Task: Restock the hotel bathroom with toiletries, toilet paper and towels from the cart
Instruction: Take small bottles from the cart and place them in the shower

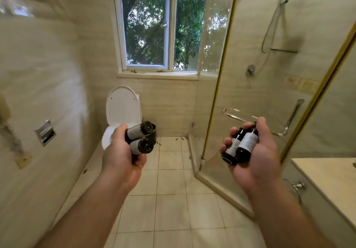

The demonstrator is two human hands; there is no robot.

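Observation:
My left hand point(120, 151) grips two small dark toiletry bottles point(139, 137) with pale labels, their bases pointing away from me, one above the other. My right hand point(256, 155) holds two more dark labelled bottles point(241, 145) side by side, caps pointing up and away. Both hands are raised at chest height over the tiled floor, in front of the toilet and the shower.
A white toilet point(123, 109) with its lid up stands under the window point(161, 31), a dark bin point(153, 136) beside it. A glass shower enclosure point(217, 74) with a gold frame and a towel bar point(250, 120) fills the right. A beige countertop point(327, 178) is at lower right; a recessed paper holder point(45, 133) is on the left wall.

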